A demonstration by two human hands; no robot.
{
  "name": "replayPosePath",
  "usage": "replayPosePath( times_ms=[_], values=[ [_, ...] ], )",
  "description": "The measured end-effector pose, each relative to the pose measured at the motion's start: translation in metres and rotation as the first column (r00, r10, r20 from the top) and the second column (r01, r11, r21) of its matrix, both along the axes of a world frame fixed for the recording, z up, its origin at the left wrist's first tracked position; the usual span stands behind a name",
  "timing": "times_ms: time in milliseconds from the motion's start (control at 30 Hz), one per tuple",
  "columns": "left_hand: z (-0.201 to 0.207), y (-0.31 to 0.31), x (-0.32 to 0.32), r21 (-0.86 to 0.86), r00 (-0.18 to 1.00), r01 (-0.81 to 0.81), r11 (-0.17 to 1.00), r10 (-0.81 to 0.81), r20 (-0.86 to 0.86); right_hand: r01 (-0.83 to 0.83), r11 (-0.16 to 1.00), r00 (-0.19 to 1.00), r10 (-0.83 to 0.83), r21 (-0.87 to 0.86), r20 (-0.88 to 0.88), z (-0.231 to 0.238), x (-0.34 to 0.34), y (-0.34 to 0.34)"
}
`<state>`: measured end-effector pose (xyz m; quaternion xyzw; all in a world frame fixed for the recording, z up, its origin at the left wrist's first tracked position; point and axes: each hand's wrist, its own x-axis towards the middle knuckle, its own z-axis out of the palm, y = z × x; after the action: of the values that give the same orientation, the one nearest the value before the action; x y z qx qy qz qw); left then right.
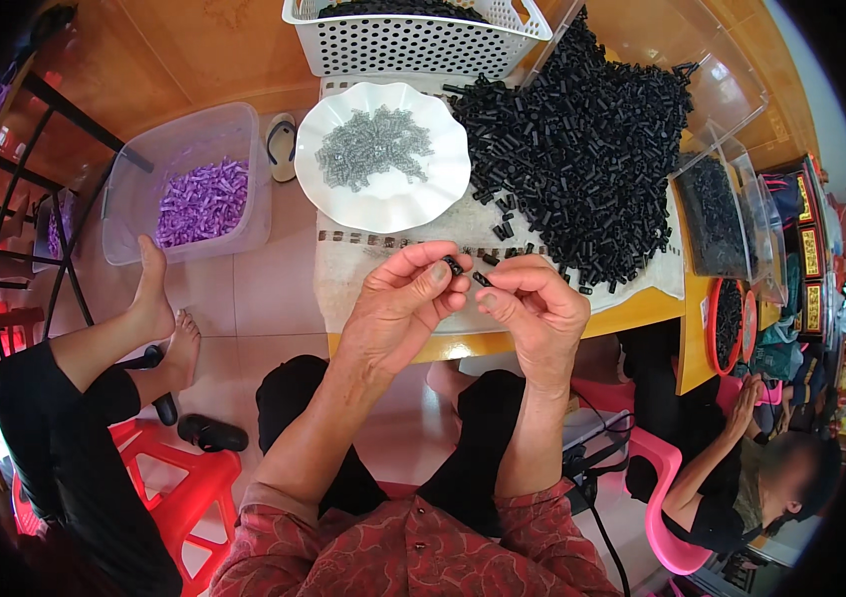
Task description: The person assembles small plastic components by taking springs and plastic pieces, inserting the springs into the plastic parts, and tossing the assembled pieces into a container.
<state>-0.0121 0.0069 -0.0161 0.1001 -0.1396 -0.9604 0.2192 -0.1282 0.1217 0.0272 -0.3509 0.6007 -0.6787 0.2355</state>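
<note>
Purple bin (134, 179): clear tub on floor, far left, w/ purple bits (202, 202) inside; a co-worker's bare feet just beside it.
White dish (443, 194): scalloped, on table ahead, holds grey springs-like bits (373, 147); near enough for a quick reach.
L hand (398, 313): closed in a pinch, thumb + forefinger on a small black piece (454, 265), held above table edge.
R hand (540, 308): also pinched shut, tips on a second small black piece (481, 279), just beside the first, not quite touching.
Doing it well: I'd keep both pinches near the ends, line pieces up end-on before pressing, elbows tucked.
Black pile (582, 149): big heap of same pieces on cloth, right of dish.
</note>
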Motion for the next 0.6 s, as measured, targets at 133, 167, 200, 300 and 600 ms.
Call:
replayPosePath(
  times_ms=[133,167,200,300,600],
  values=[
    [0.0002,0.0,0.0005,0.016,1.0,-0.008,1.0,0.008,-0.014,-0.025,0.999,0.999,0.024,-0.022,-0.047,0.0019,0.0027,-0.0036],
    [-0.0003,0.0001,0.0004,0.017,1.0,-0.009,1.0,0.009,-0.018,-0.027,0.999,0.999,0.026,-0.022,-0.046,0.0017,0.0036,-0.0044],
    [-0.0004,0.0003,0.0002,0.019,1.0,-0.009,1.0,0.01,-0.024,-0.019,0.999,0.999,0.017,-0.028,-0.047,0.0022,0.0045,-0.005],
    [-0.0008,0.0011,-0.0002,0.013,1.0,-0.02,1.0,0.021,-0.018,-0.01,0.999,0.997,0.007,-0.033,-0.073,0.0022,0.0055,-0.0057],
    [-0.0015,0.0026,-0.0008,-0.029,0.999,-0.041,0.999,0.042,0.029,0.055,0.998,0.981,-0.052,0.009,-0.185,0.0032,0.0106,-0.0093]
  ],
)
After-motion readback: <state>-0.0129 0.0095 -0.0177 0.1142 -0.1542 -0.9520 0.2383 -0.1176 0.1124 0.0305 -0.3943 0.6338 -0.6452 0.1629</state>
